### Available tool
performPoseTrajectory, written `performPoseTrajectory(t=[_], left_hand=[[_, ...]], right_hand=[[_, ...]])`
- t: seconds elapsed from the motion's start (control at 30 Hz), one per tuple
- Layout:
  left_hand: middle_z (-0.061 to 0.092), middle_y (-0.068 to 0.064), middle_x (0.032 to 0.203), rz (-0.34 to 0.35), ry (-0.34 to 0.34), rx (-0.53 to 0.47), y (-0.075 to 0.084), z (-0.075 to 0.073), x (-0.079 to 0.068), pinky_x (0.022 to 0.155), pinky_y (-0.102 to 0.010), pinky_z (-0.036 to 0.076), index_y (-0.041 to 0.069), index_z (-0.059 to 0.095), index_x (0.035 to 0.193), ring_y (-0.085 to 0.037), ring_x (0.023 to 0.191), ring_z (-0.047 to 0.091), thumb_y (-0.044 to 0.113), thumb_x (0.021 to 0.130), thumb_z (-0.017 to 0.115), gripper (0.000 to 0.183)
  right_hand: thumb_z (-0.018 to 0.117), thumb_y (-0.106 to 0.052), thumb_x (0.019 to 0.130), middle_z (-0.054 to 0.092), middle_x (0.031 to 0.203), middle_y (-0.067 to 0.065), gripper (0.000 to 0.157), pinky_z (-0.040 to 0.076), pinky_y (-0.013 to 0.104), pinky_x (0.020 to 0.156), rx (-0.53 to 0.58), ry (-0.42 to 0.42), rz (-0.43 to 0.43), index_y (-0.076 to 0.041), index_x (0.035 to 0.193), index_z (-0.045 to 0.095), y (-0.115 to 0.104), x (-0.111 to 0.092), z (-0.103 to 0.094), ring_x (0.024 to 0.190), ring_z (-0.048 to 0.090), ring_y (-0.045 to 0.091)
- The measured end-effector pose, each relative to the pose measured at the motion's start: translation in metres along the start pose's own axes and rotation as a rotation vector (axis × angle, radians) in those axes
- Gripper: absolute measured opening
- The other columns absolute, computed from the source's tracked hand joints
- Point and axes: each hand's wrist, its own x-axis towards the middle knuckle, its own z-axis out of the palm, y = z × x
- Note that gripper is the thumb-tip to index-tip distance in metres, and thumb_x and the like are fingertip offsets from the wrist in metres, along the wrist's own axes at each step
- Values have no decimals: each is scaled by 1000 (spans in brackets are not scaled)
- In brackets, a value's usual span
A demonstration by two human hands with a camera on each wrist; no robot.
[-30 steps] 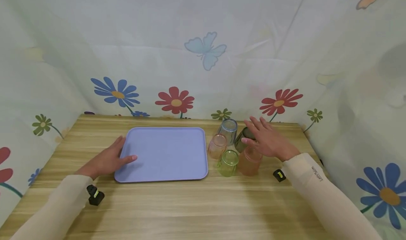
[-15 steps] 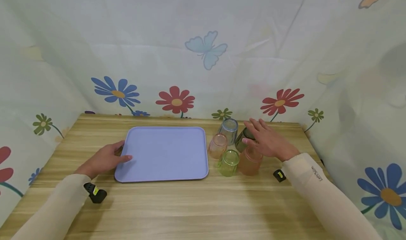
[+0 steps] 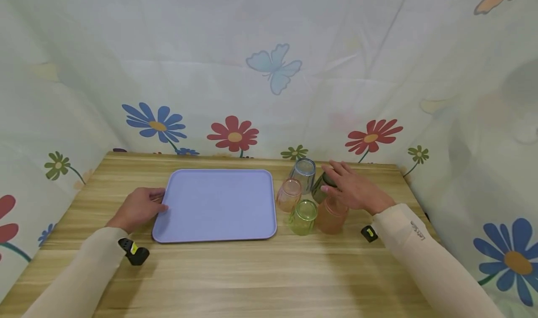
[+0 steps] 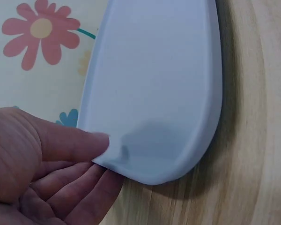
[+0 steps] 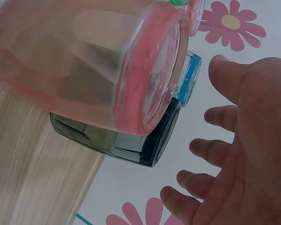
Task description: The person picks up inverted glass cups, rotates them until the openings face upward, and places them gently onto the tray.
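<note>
Tray (image 3: pixel 218 206), long axis crosswise, left end in pinch of left hand (image 3: pixel 138 209), right hand (image 3: pixel 355 186) fingers apart

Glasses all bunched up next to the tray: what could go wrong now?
The right hand is over the dark glass, so a clumsy move might tip it into the orange glass close by. The left hand pinches the tray at its edge; pushing it toward the small pink glass could knock that over.
</note>
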Motion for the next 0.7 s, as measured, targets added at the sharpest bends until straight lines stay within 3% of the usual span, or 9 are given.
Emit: performPoseTrajectory(t=[0.2, 0.4, 0.6, 0.7], left_hand=[[54, -34, 147, -20, 63, 84, 1, 2, 1, 105, -60, 54, -13, 51, 144, -52, 134, 56, 10, 91, 72, 61], [72, -30, 121, 28, 117, 148, 2, -1, -2, 92, -55, 61, -17, 63, 128, -46, 112, 72, 9, 87, 77, 51], [76, -29, 110, 54, 120, 206, 5, -6, -1, 84, -53, 62, -16, 70, 117, -40, 96, 74, 7, 85, 77, 40], [75, -30, 108, 44, 94, 217, 8, -7, 0, 76, -46, 61, -15, 72, 114, -34, 88, 71, 5, 86, 74, 34]], right_hand=[[51, -41, 109, 20, 172, 25, 72, 29, 68, 124, -7, -8, 6, -8, 166, 24, 0, 1, 0, 159, 17, 52], [52, -35, 109, 25, 171, 26, 64, 33, 67, 122, -8, -6, -14, -7, 163, 33, -2, 4, -1, 157, 23, 51], [54, -28, 109, 30, 169, 26, 57, 33, 65, 123, -13, -25, -7, -7, 160, 41, -4, 8, 0, 156, 29, 50], [56, -25, 108, 31, 168, 26, 56, 36, 63, 122, -2, -29, 5, -6, 159, 43, -4, 11, 1, 153, 35, 48]])
